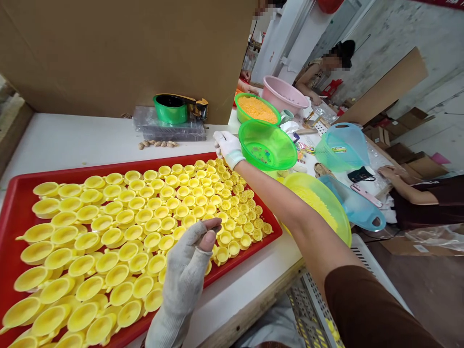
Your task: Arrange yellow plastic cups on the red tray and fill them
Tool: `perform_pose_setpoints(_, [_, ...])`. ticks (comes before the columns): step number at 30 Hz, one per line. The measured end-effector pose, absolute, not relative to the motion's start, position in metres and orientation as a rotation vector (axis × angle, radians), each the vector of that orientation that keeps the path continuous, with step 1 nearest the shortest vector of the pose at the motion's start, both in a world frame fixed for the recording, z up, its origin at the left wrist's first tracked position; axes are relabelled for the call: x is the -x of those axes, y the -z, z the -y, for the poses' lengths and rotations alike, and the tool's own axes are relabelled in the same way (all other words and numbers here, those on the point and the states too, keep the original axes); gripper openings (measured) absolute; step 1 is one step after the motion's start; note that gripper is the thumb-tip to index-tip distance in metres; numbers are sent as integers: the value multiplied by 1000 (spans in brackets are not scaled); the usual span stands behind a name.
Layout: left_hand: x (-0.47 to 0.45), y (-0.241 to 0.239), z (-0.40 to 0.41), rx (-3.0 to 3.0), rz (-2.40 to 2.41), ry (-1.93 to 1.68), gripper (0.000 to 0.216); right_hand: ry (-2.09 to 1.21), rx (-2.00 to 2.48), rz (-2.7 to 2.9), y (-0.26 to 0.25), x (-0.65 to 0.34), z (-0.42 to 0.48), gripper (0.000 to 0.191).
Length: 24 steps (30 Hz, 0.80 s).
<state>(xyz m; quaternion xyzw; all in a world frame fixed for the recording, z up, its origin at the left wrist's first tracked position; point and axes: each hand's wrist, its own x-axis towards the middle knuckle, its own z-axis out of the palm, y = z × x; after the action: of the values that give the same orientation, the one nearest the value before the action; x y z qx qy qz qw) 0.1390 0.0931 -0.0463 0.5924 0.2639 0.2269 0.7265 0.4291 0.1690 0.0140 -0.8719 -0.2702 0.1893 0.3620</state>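
My left hand [186,273], in a white glove with bare fingertips, is raised over the near edge of a red tray [250,265]. Its thumb and fingers are pinched together; what lies between them is too small to make out. Rows of small yellow cups [125,216] with side handles fill the tray. The cups at the far right end [250,212] hold small pieces. My right hand [228,147], also gloved, reaches to the tray's far right corner with its fingers curled down; its fingertips are partly hidden, as is anything in them.
A green bowl [268,145] and a yellow-green bowl of yellow bits [315,200] stand right of the tray. Behind are a bowl of orange pieces [257,108] and a pink basin [284,92]. A tape dispenser [201,108] and peanuts [157,144] lie beyond. Other people sit at right.
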Motion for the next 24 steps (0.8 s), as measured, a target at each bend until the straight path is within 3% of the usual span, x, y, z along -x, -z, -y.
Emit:
perform_pose_setpoints(7, [-140,47,-93,-1303,-560,-512,50,-369,2184,654,-2,-425,-158,25])
perform_pose_setpoints(24, [-140,46,-92,-1338,-565,-521,52,-350,2209,666,-4,-419,-147,31])
